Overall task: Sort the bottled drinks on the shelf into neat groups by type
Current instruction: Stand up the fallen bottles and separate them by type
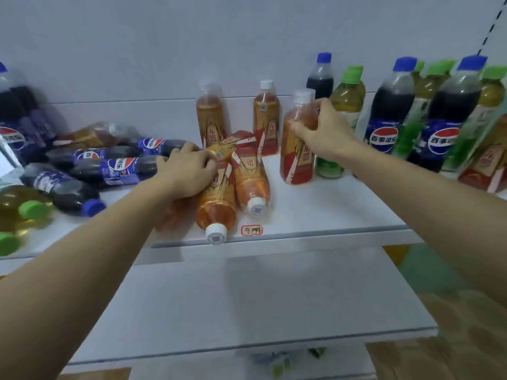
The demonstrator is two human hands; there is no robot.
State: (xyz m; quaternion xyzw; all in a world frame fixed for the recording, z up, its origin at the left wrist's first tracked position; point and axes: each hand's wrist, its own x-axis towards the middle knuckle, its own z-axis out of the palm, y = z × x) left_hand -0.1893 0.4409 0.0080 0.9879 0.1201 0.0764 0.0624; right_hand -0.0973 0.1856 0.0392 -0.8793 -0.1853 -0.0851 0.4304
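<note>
- Head view: the right hand (326, 133) is wrapped round the shoulder of an upright orange bottle (297, 149) with a white cap. That bottle tilts slightly and stands on the white shelf (329, 204), midway between its front edge and the back wall.
- The left hand (186, 171) lies with curled fingers over a heap of lying orange bottles (241, 182) near the middle of the front edge. It covers part of the heap, so I cannot tell which bottle it grips, or whether it only presses down.
- One heaped bottle's white cap (216, 233) juts over the front edge, just beside a small handwritten price tag (251, 230).
- Two more orange bottles (211, 116) stand upright against the back wall.
- Toward the left end, several cola bottles (109, 163) lie on their sides. An upright cola bottle (13, 119) there is cut off by the frame and blurred.
- At the front left corner, green-capped bottles (24, 209) of yellowish drink lie partly out of frame.
- At the right end, upright cola bottles (389, 116) and green tea bottles (347, 100) stand mixed, overlapping one another. The furthest ones are blurred and cropped.
- A lower shelf (247, 303) sits beneath. Small blurred items below it cannot be made out.
</note>
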